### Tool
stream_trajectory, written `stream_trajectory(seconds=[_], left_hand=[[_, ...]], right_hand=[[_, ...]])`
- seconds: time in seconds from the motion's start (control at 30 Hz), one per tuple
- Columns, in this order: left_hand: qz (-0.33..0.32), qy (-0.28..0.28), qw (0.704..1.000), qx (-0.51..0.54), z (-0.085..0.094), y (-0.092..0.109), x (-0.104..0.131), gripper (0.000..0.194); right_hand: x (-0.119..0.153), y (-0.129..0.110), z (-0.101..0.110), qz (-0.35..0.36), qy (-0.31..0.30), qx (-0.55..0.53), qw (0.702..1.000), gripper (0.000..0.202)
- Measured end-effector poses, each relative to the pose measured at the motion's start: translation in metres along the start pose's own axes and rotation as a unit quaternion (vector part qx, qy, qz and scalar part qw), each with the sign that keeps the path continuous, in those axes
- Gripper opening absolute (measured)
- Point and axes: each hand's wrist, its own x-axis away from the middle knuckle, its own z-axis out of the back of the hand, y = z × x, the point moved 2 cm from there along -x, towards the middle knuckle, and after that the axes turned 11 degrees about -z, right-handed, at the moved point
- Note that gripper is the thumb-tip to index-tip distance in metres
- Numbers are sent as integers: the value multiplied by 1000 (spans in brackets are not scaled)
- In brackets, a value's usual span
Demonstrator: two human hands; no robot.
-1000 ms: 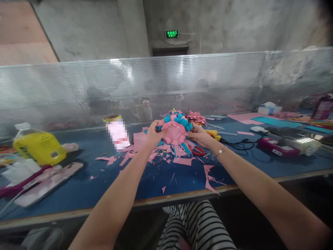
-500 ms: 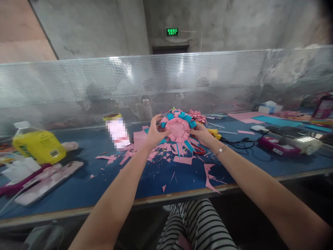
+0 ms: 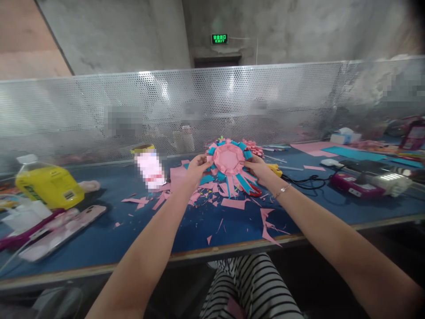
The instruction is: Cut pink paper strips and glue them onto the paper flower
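Note:
A round paper rosette [image 3: 229, 158] with a pink centre, a rim of pink and blue loops and pink and blue tails hangs between my hands above the table. My left hand [image 3: 198, 168] pinches its left edge between thumb and fingers. At the opposite edge, my right hand [image 3: 258, 169] grips it the same way, a bracelet on that wrist. Pink and blue paper scraps [image 3: 234, 204] lie under and in front of the rosette. Red scissor handles [image 3: 255, 192] show partly behind the tails.
On the left are a yellow liquid bottle [image 3: 49, 184], a pink phone [image 3: 63, 232] and a blurred upright object [image 3: 150, 170]. A yellow tool [image 3: 275, 170] and a purple-based device [image 3: 357, 184] lie right. Behind stands a perforated metal screen [image 3: 285, 97]; the table's wooden edge [image 3: 232, 249] is nearest.
The rosette has tilted up so its pink centre faces me more fully, and it sits slightly higher. My left hand's fingers have drawn in, lower at its edge; both hands still hold it.

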Motion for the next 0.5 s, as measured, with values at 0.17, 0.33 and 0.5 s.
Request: stream_trajectory(seconds=[0.17,0.33,0.5], left_hand=[[46,21,999,-13,6,-2,-3,18],[144,24,983,-108,23,-20,-8,13],[96,18,935,-342,48,-36,-10,19]], right_hand=[[-3,9,0,-87,-68,-12,994,30],[1,14,2,-237,-113,19,965,18],[3,20,4,-258,-139,150,944,9]])
